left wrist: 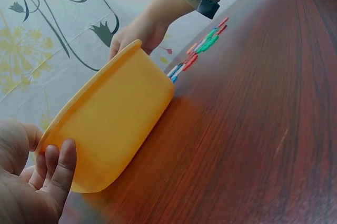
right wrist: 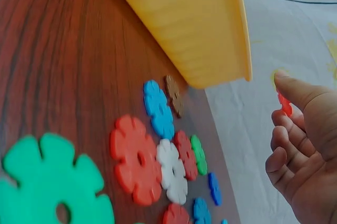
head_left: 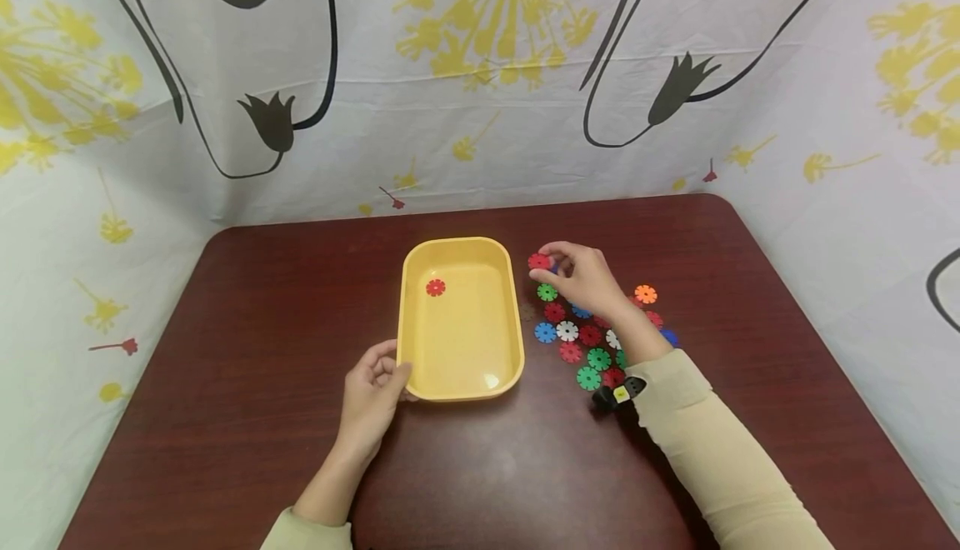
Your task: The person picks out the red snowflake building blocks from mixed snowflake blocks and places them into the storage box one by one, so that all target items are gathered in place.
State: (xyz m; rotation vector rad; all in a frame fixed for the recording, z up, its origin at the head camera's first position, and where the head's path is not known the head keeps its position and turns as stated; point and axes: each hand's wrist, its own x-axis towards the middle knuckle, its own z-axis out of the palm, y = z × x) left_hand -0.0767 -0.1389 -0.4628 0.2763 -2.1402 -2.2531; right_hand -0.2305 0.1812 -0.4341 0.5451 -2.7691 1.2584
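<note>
A yellow plastic tray (head_left: 463, 350) stands on the table, with one red snowflake disc (head_left: 436, 287) lying inside toward its far left. My left hand (head_left: 372, 392) grips the tray's near left corner, thumb at the rim and fingers against the outer wall, as the left wrist view also shows. To the right of the tray, my right hand (head_left: 587, 277) pinches another red snowflake disc (head_left: 538, 261) between thumb and fingertips, above the table. Below that hand lie a green disc (head_left: 547, 292) and a dark red disc (head_left: 554, 312). The right forearm hides part of the pile.
Several loose snowflake discs in blue, white (head_left: 567, 331), red, green (head_left: 588, 378) and orange (head_left: 646, 294) lie flat right of the tray. A brown disc (right wrist: 174, 96) blends into the dark wooden table (head_left: 300, 300). Patterned cloth (head_left: 525, 158) hangs behind the table's far edge.
</note>
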